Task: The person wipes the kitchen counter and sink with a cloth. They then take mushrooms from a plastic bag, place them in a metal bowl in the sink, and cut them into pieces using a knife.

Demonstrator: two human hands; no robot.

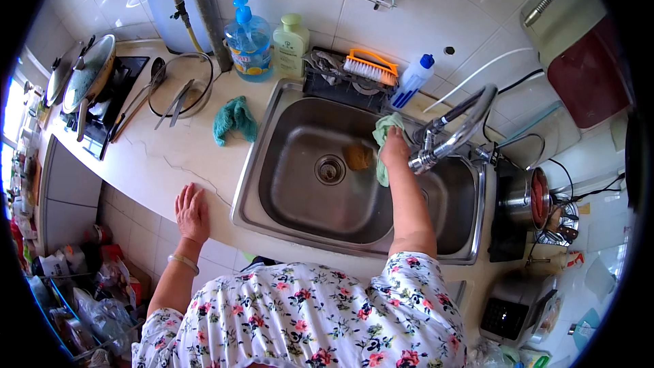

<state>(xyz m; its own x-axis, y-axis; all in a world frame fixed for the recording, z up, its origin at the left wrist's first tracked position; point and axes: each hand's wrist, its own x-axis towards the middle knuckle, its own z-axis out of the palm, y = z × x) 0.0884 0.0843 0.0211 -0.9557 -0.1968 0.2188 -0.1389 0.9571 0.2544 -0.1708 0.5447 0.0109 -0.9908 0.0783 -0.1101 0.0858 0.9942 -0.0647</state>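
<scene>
My right hand (395,148) grips a light green cloth (382,171) over the divider of a stainless steel double sink (296,199), close to the chrome faucet (434,148). Part of the cloth hangs below my fingers. On the floor of the larger basin, a brown sponge (357,157) lies beside the drain (329,169). My left hand (192,210) rests palm down on the front edge of the cream countertop (168,163), holding nothing. A crumpled teal cloth (234,120) lies on the counter left of the sink.
Behind the sink stand a blue pump bottle (248,43), a green bottle (291,46), a black rack (337,94) with an orange brush (370,66), and a white-and-blue bottle (413,82). At left are a glass lid (179,84) and a lidded pan (92,74) on the stove. A steel pot (521,198) stands right.
</scene>
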